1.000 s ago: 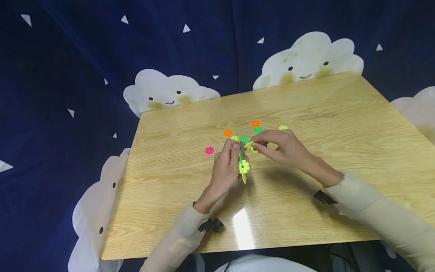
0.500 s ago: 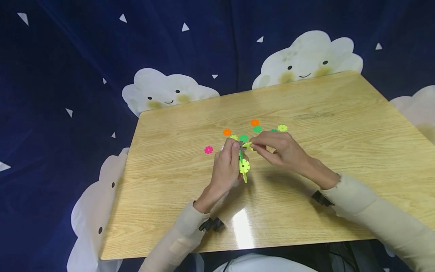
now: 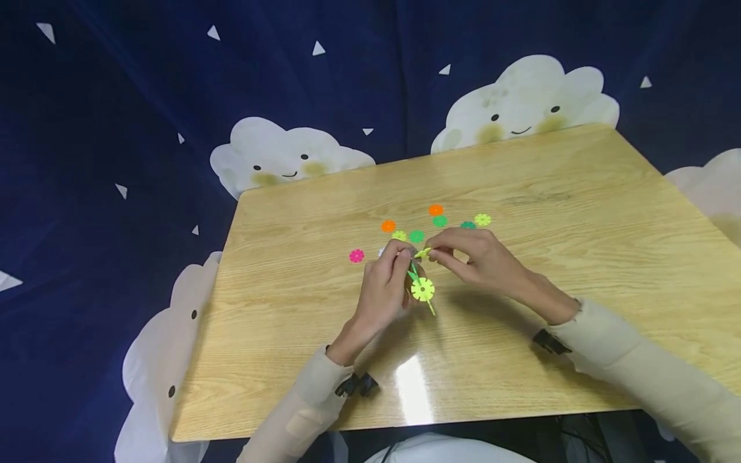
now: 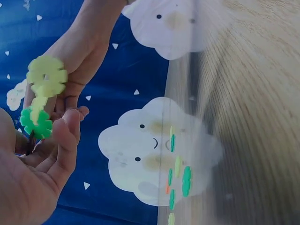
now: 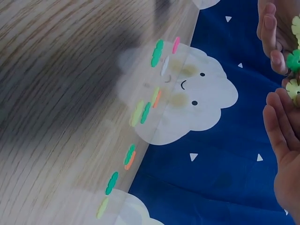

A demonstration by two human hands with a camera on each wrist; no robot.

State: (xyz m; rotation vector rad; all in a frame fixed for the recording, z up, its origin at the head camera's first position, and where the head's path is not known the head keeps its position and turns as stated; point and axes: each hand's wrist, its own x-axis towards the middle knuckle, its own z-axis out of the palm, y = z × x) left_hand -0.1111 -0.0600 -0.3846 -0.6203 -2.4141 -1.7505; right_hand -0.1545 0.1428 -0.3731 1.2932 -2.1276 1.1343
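Note:
My left hand (image 3: 381,283) grips a small chain of interlocking notched plastic discs over the middle of the table. From it a yellow-green disc (image 3: 422,289) hangs face-on, with another seen edge-on below. A green disc (image 4: 36,123) sits higher in the chain, by the left fingers. A grey disc (image 3: 413,252) shows at the left thumb tip, mostly covered. Between thumb and fingertips my right hand (image 3: 477,256) pinches a yellow-green disc (image 3: 423,253), tilted and right at the grey one. In the right wrist view this pinched disc (image 5: 293,89) lies between both hands.
Loose discs lie beyond the hands: pink (image 3: 356,256), orange (image 3: 388,226), green (image 3: 417,236), teal (image 3: 468,225), yellow-green (image 3: 483,220) and several others. The wooden table (image 3: 289,321) ends at a dark blue curtain (image 3: 347,77) printed with clouds.
The chain's lower end has swung right, away from the left palm. The right hand has sunk slightly, still pinching its disc, and the teal disc behind it has come into view.

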